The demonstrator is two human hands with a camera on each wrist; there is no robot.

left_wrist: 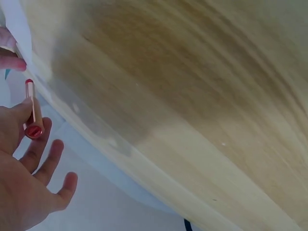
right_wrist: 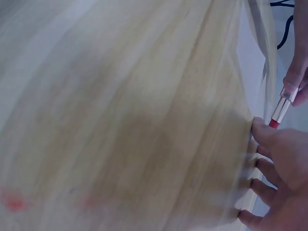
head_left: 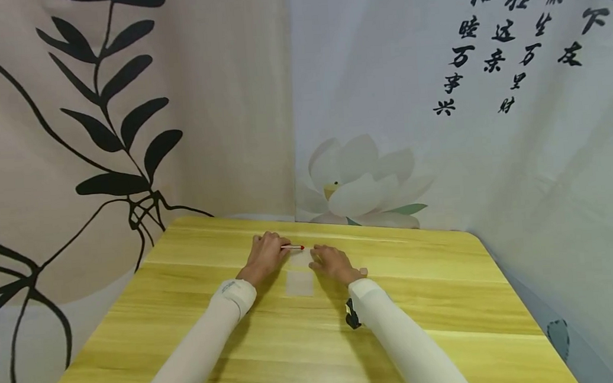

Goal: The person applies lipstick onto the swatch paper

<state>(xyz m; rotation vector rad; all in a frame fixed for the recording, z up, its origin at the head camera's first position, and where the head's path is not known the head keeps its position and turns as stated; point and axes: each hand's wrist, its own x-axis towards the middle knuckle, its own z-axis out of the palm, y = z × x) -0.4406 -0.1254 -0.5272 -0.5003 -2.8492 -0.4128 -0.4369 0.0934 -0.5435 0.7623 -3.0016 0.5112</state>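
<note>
Near the table's far edge, my left hand (head_left: 265,257) pinches a slim marker (head_left: 293,247) between thumb and fingers. The marker has a pale barrel and red ends; in the left wrist view one round red end of the marker (left_wrist: 34,131) faces the camera. My right hand (head_left: 333,261) is just right of the marker's red tip, apart from it. Its fingers are loosely bent and hold nothing, with the thumb near a pale sheet (right_wrist: 251,62). Between the hands lies a small whitish sheet (head_left: 300,257), partly covered. Another pale square (head_left: 299,283) lies nearer to me.
The wood-grain table (head_left: 296,346) has rounded far corners. Behind it hangs a cloth backdrop (head_left: 231,102) with plants, a lotus and dark characters. A small black object (head_left: 352,314) is by my right sleeve. Blurred red spots (right_wrist: 14,201) show in the right wrist view.
</note>
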